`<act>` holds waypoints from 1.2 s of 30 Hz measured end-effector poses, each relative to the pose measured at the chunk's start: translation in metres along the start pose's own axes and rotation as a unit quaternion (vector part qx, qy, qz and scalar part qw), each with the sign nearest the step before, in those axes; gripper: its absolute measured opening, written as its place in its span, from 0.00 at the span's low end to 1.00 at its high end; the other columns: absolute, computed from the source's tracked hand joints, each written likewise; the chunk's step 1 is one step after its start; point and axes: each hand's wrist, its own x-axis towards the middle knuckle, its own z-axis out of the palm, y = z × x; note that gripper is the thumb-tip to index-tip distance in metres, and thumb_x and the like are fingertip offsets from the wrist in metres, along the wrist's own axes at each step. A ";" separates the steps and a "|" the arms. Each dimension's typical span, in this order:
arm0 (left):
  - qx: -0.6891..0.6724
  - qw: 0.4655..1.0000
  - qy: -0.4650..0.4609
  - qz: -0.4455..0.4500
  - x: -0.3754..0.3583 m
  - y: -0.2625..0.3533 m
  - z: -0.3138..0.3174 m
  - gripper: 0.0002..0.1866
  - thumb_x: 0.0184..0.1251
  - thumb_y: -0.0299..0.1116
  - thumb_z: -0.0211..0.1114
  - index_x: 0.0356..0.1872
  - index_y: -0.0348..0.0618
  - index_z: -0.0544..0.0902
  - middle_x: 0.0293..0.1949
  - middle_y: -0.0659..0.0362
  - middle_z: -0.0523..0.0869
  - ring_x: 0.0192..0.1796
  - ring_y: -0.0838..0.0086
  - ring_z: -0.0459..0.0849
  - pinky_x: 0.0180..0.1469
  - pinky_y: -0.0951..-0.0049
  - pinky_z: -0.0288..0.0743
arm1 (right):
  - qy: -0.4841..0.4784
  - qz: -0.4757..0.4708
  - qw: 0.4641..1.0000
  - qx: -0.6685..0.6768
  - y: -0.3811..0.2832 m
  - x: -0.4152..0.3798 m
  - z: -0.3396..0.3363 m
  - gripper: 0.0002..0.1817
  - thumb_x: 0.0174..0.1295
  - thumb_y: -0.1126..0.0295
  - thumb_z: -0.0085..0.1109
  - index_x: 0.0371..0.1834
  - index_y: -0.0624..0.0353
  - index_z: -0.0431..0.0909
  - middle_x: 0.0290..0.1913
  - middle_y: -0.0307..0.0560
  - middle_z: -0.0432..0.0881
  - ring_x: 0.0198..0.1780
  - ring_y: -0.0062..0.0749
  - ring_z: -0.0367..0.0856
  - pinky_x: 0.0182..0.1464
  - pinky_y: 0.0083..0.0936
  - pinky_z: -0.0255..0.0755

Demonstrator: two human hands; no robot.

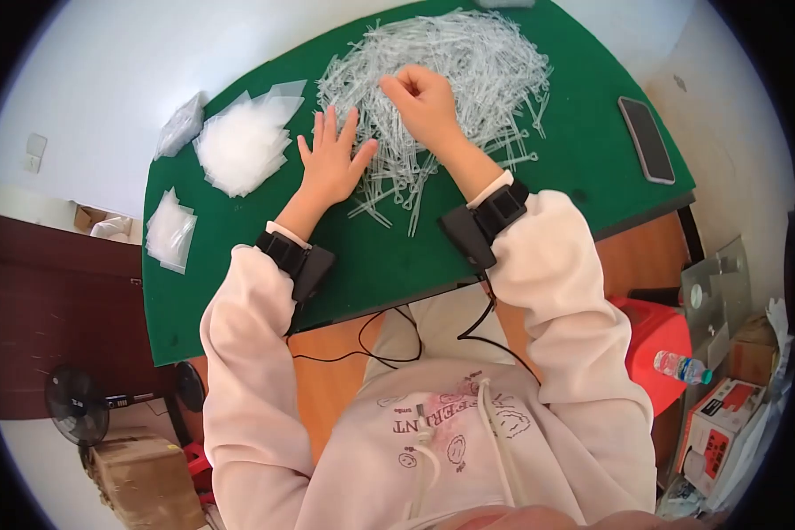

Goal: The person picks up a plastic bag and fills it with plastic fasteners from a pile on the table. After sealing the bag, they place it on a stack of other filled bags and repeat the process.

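Observation:
A large heap of clear plastic sticks with looped ends [495, 71] covers the back middle of the green table [371, 265]. My left hand [329, 163] lies palm down at the heap's left edge, its fingers spread and nothing held in it. Over the middle of the heap is my right hand [424, 106], its fingers curled; whatever is between them, if anything, is too small to make out. Left of the heap is a pile of clear plastic bags [241, 146], with a smaller stack of bags [170, 231] nearer the left edge.
Another bundle of clear bags [180, 126] sits at the table's back left edge. A phone [647, 140] lies at the right. Black cables [362, 352] hang below the front edge. Beyond the table are a red stool [654, 340] with a bottle [680, 367] and a fan [78, 405].

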 end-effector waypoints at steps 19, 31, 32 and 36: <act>-0.175 0.982 0.007 -0.065 -0.021 -0.018 -0.018 0.12 0.51 0.40 0.65 0.32 0.44 0.78 0.29 0.54 0.77 0.35 0.61 0.77 0.37 0.65 0.71 | -0.031 -0.004 0.999 -0.007 0.000 0.005 -0.002 0.16 0.52 0.66 0.61 0.14 0.60 0.66 0.13 0.32 0.63 0.19 0.14 0.57 0.20 0.17 0.54; -0.334 0.929 0.012 -0.155 0.003 -0.040 -0.015 0.11 0.57 0.38 0.59 0.30 0.39 0.78 0.24 0.56 0.81 0.29 0.69 0.80 0.31 0.70 0.72 | -0.090 0.038 0.995 0.001 -0.005 0.001 0.007 0.15 0.54 0.66 0.59 0.16 0.60 0.68 0.16 0.30 0.66 0.21 0.14 0.60 0.23 0.16 0.56; -0.323 0.935 0.015 -0.144 0.009 -0.037 -0.027 0.11 0.57 0.38 0.59 0.30 0.39 0.78 0.24 0.56 0.81 0.29 0.69 0.80 0.31 0.70 0.72 | -0.088 0.065 0.994 0.017 -0.005 0.001 0.007 0.14 0.55 0.65 0.59 0.17 0.60 0.70 0.18 0.31 0.68 0.23 0.14 0.62 0.24 0.16 0.58; -0.597 0.787 0.093 -0.120 0.015 -0.001 -0.055 0.10 0.61 0.34 0.56 0.33 0.37 0.76 0.26 0.58 0.80 0.29 0.77 0.79 0.29 0.77 0.70 | -0.072 0.124 0.981 0.132 -0.022 -0.003 0.013 0.11 0.61 0.64 0.52 0.29 0.61 0.74 0.26 0.35 0.73 0.29 0.15 0.67 0.29 0.14 0.62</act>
